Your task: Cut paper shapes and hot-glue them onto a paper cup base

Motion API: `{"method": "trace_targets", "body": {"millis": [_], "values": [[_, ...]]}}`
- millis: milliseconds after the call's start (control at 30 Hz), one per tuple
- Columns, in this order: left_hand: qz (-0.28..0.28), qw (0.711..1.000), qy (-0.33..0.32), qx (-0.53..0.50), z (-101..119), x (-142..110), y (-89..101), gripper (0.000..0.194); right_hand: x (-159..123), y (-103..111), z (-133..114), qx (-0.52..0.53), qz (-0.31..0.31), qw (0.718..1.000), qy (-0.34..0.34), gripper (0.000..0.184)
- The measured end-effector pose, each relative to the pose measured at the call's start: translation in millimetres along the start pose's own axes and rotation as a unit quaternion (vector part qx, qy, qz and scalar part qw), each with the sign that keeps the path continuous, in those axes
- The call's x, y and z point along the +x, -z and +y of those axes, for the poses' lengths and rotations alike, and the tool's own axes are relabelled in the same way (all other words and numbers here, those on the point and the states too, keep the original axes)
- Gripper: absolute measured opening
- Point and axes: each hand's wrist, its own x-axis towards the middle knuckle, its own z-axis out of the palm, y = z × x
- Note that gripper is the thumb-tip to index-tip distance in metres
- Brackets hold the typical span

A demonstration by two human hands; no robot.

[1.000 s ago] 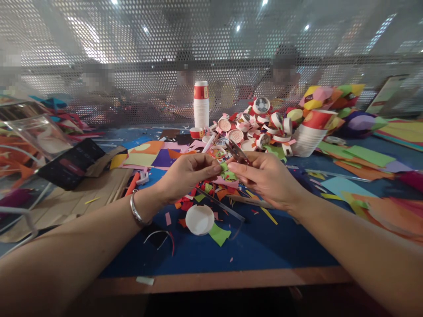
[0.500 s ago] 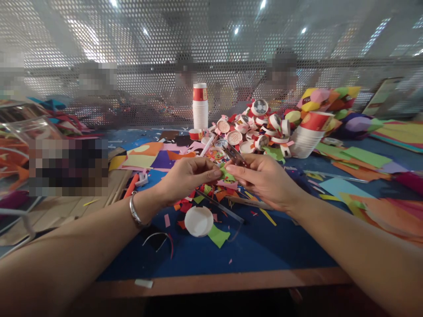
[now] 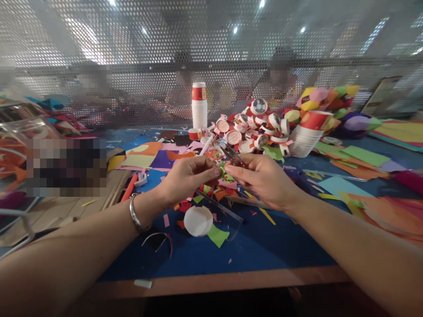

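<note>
Over the middle of the littered table, my left hand [image 3: 194, 175] is closed in a pinch on a small piece of green paper [image 3: 222, 169]. Its lower outline blends with the scraps behind. My right hand [image 3: 264, 178] is closed around scissors [image 3: 233, 155], whose dark metal blades point up and away to the left. Right thumb and fingertips sit close beside the green paper; whether they touch it I cannot tell. Below the hands lie a white cut cup bottom [image 3: 198, 221], a green paper scrap [image 3: 218, 235] and a flat clear strip [image 3: 221, 206].
Behind my hands rises a heap of cut cup rings [image 3: 246, 130], between a stack of paper cups [image 3: 199, 112] and a leaning cup stack [image 3: 309, 136]. Coloured sheets [image 3: 366, 156] spread at right. Cardboard [image 3: 76, 211] and a clear container [image 3: 33, 127] are at left. A perforated screen [image 3: 148, 88] stands behind.
Less of the green paper shows between my fingertips now. Both hands stay almost in place, and the view has shifted very slightly.
</note>
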Motion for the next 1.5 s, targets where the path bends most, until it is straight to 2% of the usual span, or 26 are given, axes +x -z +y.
{"method": "trace_targets", "body": {"millis": [233,467,567,667,800,933,1233,1500], "values": [[0.038,0.995,-0.054,0.073,1,-2,0.4,0.024,0,0,3,-0.009,0.001,1.000,0.019,0.020],[0.026,0.998,-0.027,0.059,1,-3,-0.8,0.024,0,0,3,-0.018,0.007,1.000,0.024,0.018],[0.011,1.000,-0.002,0.025,2,-3,-2.4,0.023,1,0,2,-0.034,0.013,0.999,0.022,0.018],[0.011,0.998,0.022,-0.056,4,-2,-3.8,0.021,0,1,-1,-0.040,0.010,0.999,0.025,0.021],[0.001,0.983,0.056,-0.176,6,-1,-2.6,0.018,-2,2,-7,-0.026,-0.004,1.000,0.009,0.029],[0.007,0.967,0.096,-0.236,9,0,-0.3,0.012,-5,3,-11,0.012,-0.021,0.999,-0.034,0.036],[-0.014,0.965,0.077,-0.252,9,0,1.1,0.015,-6,5,-8,0.062,-0.073,0.990,-0.100,0.041],[-0.030,0.961,0.067,-0.267,10,2,1.0,0.013,-7,1,-10,0.094,-0.083,0.987,-0.105,0.038]]}}
